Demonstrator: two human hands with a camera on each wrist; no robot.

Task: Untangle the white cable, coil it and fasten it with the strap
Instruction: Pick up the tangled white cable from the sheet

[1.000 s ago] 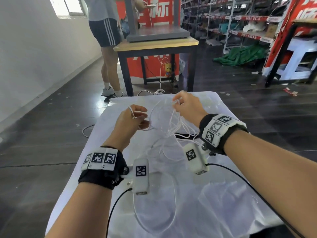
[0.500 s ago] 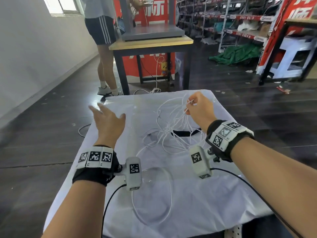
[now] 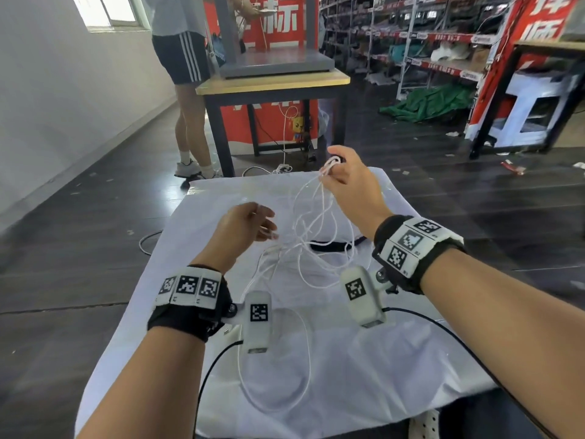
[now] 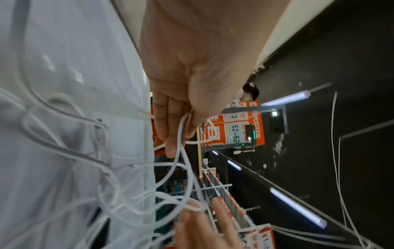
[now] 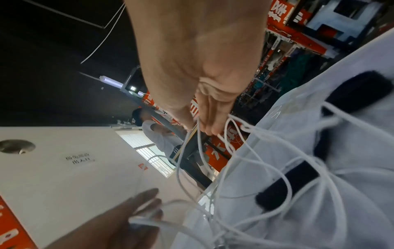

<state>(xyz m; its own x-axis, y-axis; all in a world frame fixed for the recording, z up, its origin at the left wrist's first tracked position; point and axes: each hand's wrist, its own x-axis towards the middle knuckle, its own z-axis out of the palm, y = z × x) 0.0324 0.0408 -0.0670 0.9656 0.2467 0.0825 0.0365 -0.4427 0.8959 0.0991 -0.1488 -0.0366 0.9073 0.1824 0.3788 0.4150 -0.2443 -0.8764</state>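
My right hand (image 3: pixel 346 180) is raised above the far half of the table (image 3: pixel 364 375), thumb and fingers pinched on a bunch of loops of the white cable (image 3: pixel 304 248); I judge I hold it high so the strands hang free and I can see where they cross. My left hand (image 3: pixel 243 228) is lower and nearer to me, well apart from the right, thumb and fingers nipping one strand at the side of the tangle, probably to draw it out of the knot while the right keeps the rest up. From the left wrist view the strand runs between thumb and fingers (image 4: pixel 168 128), then drops into the crossings. The rest of the cable lies on the white cloth: a knotted cluster under and between my hands, and one long slack loop trailing toward me near the front edge. The black strap (image 3: pixel 329 247) lies flat on the cloth under the hanging strands, partly hidden by them, untouched; it reads as parked there for the last step. No container anywhere on the table, nothing is in anything. Untangling is still in hand, coiling not yet begun. Risk as I judge it: pulling the wrong strand tightens the knot. Behind the table stands another person (image 3: pixel 183 58) at a wooden bench (image 3: pixel 272 82).
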